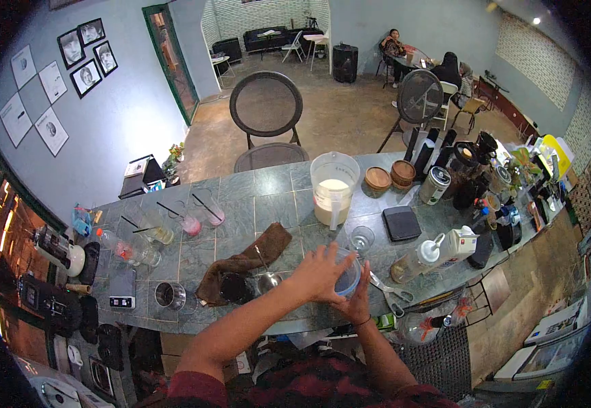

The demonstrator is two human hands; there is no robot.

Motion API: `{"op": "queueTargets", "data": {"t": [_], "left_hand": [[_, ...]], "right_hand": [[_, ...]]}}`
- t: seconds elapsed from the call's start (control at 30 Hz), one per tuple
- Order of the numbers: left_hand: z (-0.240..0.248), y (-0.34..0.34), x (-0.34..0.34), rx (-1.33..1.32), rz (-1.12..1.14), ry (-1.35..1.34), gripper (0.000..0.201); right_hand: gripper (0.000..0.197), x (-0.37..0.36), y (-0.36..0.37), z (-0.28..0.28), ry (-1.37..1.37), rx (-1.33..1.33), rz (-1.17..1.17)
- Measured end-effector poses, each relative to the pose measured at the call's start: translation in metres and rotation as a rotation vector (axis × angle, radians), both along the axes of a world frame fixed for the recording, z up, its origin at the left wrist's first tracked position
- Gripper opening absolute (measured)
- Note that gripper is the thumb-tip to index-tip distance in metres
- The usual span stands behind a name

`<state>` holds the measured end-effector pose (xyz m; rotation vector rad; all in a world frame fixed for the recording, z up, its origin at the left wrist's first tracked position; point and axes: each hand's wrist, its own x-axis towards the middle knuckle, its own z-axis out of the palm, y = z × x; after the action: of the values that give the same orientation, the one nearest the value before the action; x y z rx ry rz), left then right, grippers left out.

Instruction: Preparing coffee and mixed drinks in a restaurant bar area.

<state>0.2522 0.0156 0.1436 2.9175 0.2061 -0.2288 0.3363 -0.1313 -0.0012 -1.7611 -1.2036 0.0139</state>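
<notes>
Both my hands are around a clear round plastic tub [347, 275] at the near edge of the tiled counter. My left hand [318, 275] spreads its fingers over the tub's left side and top. My right hand [357, 303] cups the right side, with the thumb up along the wall. What is inside the tub is mostly hidden. Just beyond stand a small clear glass [361, 239] and a large measuring jug [331, 197] of pale cream liquid. Scissors [393, 294] lie right of my right hand. Left of my left wrist are a metal ladle-like utensil [269, 281] and a brown cloth [272, 243].
Several used glasses with black straws [190, 224] stand at the left. A steel cup [170, 295] and a scale [123, 289] are nearer. To the right are a pump bottle [418, 262], a carton [455, 248], a black square device [401, 224] and wooden-lidded jars [378, 179]. People sit at a far table.
</notes>
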Motion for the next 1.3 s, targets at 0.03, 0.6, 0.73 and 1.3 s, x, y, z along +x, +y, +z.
{"op": "queueTargets", "data": {"t": [0.03,0.6,0.73,1.3], "left_hand": [[0.007,-0.006,0.006,0.0,-0.002,0.007,0.11],[-0.104,0.145,0.027,-0.256,0.324,0.539,0.087],[-0.064,0.145,0.054,-0.408,0.383,0.561,0.07],[-0.088,-0.046,-0.121,-1.117,0.662,-1.082,0.05]], "right_hand": [[0.131,-0.004,0.0,0.005,0.242,0.093,0.066],[0.125,0.023,-0.036,0.012,0.129,0.138,0.174],[0.126,0.028,-0.049,0.019,0.021,0.127,0.153],[0.128,-0.036,-0.042,0.08,0.261,0.235,0.268]]}}
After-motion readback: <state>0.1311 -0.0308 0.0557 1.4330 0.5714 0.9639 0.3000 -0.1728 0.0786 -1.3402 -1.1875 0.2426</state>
